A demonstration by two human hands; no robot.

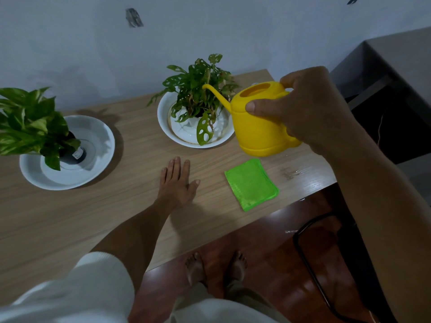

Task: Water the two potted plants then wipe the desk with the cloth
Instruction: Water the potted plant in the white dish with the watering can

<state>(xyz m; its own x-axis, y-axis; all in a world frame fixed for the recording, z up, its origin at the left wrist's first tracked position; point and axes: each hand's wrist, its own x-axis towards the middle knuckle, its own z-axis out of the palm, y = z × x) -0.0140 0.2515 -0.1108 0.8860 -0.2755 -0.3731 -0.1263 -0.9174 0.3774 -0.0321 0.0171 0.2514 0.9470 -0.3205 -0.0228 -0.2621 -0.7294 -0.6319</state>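
My right hand [300, 106] grips a yellow watering can [258, 127] held above the wooden desk [93, 217], its thin spout reaching into the leaves of the holey-leaved plant [200, 94]. That plant stands in a white pot inside a white dish [186, 138]. At the left, a plant with variegated leaves [28, 122] sits in a dark pot on a second white dish [98, 145]. My left hand [178, 180] lies flat on the desk, fingers spread, holding nothing. A folded green cloth [250, 184] lies near the desk's front edge, below the can.
A few water drops [291, 172] glisten on the desk right of the cloth. A grey cabinet [396, 54] stands at the far right. Below the desk edge are a black chair frame [310, 259], the reddish floor and bare feet [217, 266].
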